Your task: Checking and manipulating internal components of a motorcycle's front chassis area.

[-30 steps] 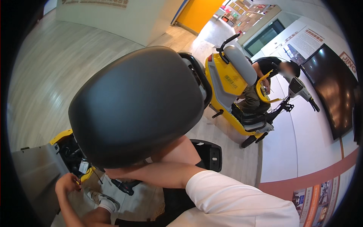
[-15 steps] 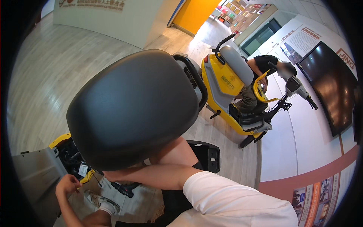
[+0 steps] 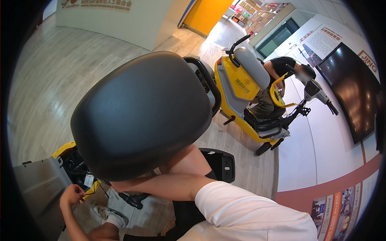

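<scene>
My left hand (image 3: 72,195) is beside the opened body of a scooter at the lower left. Its fingers are curled together, and a thin black cable (image 3: 91,193) runs from them toward the wiring (image 3: 76,168). My right forearm (image 3: 161,187) reaches across to the left beneath a large black scooter seat (image 3: 140,112). The seat's edge covers the right hand's fingers. A white label (image 3: 89,180) shows among the dark parts in the opened body, which has a yellow edge (image 3: 64,149).
A grey panel (image 3: 40,193) stands at far left. A black tool like a cordless drill (image 3: 132,201) lies on the floor near my shoe (image 3: 105,211). A black plastic part (image 3: 227,168) is right of my knee. Beyond, a person (image 3: 279,68) bends at a yellow scooter (image 3: 241,86).
The thin black cable at my left fingers shows more plainly now. My left hand has shifted very slightly; my right arm and the seat have stayed almost in place.
</scene>
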{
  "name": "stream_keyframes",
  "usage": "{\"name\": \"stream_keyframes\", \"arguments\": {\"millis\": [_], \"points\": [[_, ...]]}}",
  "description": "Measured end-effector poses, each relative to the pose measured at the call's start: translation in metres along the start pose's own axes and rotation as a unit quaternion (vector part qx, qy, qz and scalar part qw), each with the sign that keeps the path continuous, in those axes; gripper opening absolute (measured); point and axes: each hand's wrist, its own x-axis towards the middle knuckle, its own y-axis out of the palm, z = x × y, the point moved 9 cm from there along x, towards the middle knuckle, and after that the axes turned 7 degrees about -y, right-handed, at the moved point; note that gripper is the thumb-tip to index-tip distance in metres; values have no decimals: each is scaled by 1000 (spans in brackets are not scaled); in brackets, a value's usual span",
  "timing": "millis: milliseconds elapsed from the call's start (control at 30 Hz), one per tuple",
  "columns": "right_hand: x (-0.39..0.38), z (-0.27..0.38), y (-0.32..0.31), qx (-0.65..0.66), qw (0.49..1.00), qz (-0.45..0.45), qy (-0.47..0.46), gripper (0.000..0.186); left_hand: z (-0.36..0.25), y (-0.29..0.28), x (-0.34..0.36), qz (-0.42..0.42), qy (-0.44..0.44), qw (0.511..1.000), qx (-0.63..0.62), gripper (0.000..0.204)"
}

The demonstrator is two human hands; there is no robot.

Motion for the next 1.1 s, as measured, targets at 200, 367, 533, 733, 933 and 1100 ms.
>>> {"name": "stream_keyframes", "arguments": {"millis": [200, 367, 533, 733, 933, 1100], "points": [[1, -1, 4, -21, 1000, 11, -4, 56, 4, 0, 2, -3, -4, 1000, -1, 6], [2, 1, 1, -13, 1000, 22, 4, 58, 6, 0, 4, -2, -3, 1000, 3, 6], [1, -3, 18, 40, 992, 116, 34, 65, 2, 1, -1, -4, -1, 1000, -2, 5], [0, -7, 23, 33, 994, 96, 26, 67, 3, 1, 2, -6, -9, 1000, 9, 6], [-2, -11, 17, 23, 996, 84, 28, 70, -8, -3, 0, -10, 2, 1000, 17, 6], [7, -3, 14, 43, 989, 127, 64, 72, 0, -3, -1, -2, 7, 1000, 2, 7]]}}
